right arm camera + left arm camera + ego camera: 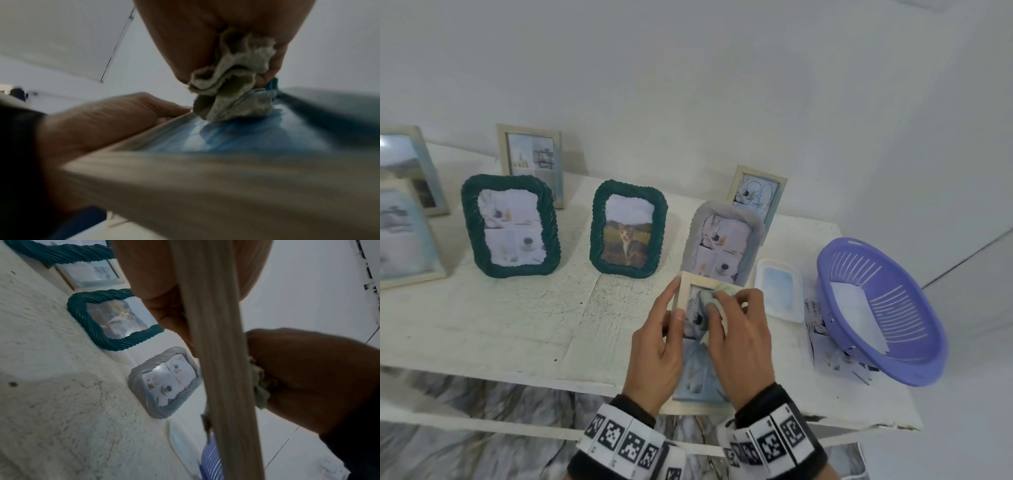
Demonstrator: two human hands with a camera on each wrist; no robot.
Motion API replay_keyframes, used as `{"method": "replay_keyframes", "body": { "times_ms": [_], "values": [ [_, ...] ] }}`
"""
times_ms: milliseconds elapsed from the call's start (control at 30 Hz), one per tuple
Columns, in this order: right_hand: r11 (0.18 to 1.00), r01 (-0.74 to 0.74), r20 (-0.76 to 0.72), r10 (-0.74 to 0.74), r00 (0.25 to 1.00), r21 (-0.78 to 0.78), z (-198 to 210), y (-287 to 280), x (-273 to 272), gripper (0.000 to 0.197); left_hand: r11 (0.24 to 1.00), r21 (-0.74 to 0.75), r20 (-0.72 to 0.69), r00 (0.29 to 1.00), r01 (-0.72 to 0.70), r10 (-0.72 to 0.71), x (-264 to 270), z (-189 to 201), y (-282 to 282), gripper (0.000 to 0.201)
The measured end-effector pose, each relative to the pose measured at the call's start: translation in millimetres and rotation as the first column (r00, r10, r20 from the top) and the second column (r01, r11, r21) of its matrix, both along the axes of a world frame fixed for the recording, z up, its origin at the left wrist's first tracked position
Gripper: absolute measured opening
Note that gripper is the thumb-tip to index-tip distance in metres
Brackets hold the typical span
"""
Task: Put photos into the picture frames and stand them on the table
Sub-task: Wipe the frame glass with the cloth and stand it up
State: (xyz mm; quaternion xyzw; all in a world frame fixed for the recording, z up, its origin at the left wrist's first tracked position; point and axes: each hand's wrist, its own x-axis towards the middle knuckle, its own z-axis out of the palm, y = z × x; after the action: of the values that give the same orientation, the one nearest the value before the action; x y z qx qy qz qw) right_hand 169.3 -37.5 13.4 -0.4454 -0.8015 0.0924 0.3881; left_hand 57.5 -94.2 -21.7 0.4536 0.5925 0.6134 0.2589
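Note:
A light wooden picture frame (689, 279) with a photo behind its glass is held tilted over the front of the white table (500, 325). My left hand (677, 298) grips its left edge, thumb on the front and fingers behind. My right hand (729, 303) pinches a crumpled pale green cloth (717, 294) and presses it on the glass. The right wrist view shows the cloth (232, 84) on the bluish glass (236, 139). In the left wrist view the frame's edge (222, 353) runs up the picture. My hands hide much of the photo.
Two dark green frames (510, 226) (628, 229), a grey rope frame (722, 240) and several wooden frames (530, 161) stand further back with photos in them. At the right are a white tray (779, 294), loose photos (822, 329) and a tilted purple basket (880, 308).

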Motion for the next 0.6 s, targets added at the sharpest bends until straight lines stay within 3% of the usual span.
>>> {"method": "replay_keyframes", "body": {
  "times_ms": [67, 200, 300, 400, 467, 600],
  "values": [
    [0.996, -0.084, -0.003, 0.084, 0.996, -0.036, 0.1, -7.1, -3.9, 0.015, 1.0, 0.007, 0.036, 0.999, -0.009, 0.009, -1.7, -2.0, 0.8, 0.042],
    [0.949, -0.311, 0.146, 0.315, 0.938, -0.051, 7.8, -16.2, 10.9, 0.012, 1.0, -0.001, 0.027, 0.999, -0.031, 0.031, -9.1, -1.7, -4.1, 0.041],
    [0.976, -0.199, 0.275, 0.167, 0.947, 0.093, 12.1, -0.8, 18.6, 0.008, 0.998, 0.015, -0.02, 0.998, -0.055, 0.055, -7.3, -2.3, -5.1, 0.043],
    [1.0, 0.013, 0.106, -0.012, 0.994, -0.005, 8.0, 8.4, 11.6, 0.004, 0.998, 0.021, -0.017, 0.998, -0.063, 0.063, -1.0, 0.4, -3.2, 0.043],
    [0.998, -0.008, 0.028, 0.009, 1.0, -0.064, 2.1, 0.3, 3.5, 0.008, 0.996, 0.034, -0.008, 0.997, -0.078, 0.078, -0.8, 0.6, -2.0, 0.041],
    [0.972, -0.22, 0.079, 0.227, 0.971, -0.087, 1.8, -12.1, 6.8, 0.017, 0.996, 0.022, 0.02, 0.996, -0.083, 0.083, -5.6, -0.6, -3.0, 0.044]
  ]
}}
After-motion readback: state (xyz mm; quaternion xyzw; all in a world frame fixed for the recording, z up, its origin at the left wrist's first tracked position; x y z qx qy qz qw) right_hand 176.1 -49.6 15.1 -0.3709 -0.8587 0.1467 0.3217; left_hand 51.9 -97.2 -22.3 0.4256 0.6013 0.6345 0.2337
